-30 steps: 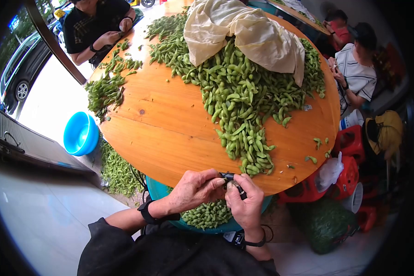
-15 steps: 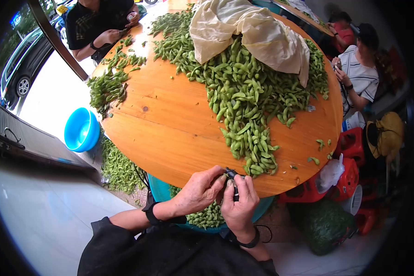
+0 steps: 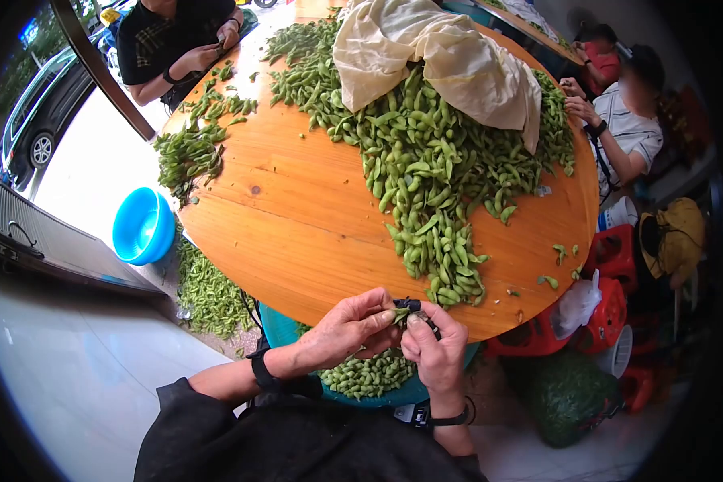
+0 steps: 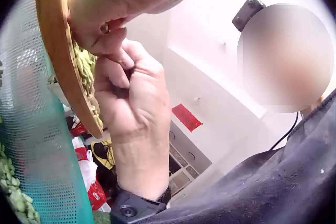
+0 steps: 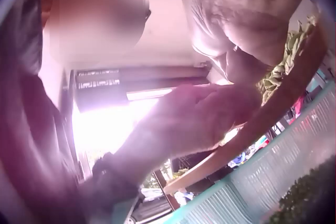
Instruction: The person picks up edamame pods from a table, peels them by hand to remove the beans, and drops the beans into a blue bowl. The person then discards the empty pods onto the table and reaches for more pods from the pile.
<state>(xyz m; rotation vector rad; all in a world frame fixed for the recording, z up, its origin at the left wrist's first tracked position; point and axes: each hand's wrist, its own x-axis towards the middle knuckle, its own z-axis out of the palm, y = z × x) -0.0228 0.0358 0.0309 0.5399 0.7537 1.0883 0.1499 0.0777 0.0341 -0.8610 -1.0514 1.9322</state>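
Just over the table's near edge, my two hands meet in the head view. My left hand [image 3: 347, 328] pinches a green soybean pod [image 3: 401, 314] between thumb and fingers. My right hand [image 3: 436, 347] grips a small black tool [image 3: 410, 304], its dark end against the pod; its exact kind I cannot tell. Below them sits a teal mesh basket [image 4: 44, 129] holding many pods [image 3: 368, 375]. Beyond my hands, a large heap of green soybean pods [image 3: 426, 189] covers part of the round wooden table [image 3: 297, 209]. Both wrist views show the fingers together, with the tool mostly hidden.
A cream cloth [image 3: 438, 64] drapes over the heap. Loose pods [image 3: 189, 157] lie at the table's left. A blue basin [image 3: 143, 226] and more pods [image 3: 209, 289] are on the floor. Red stools [image 3: 614, 257] stand at right. Other people sit at the table's far left and right.
The black tool has turned from tilted to nearly level, and the pod shows more clearly beside it. The person at right has moved their hands up toward the heap.
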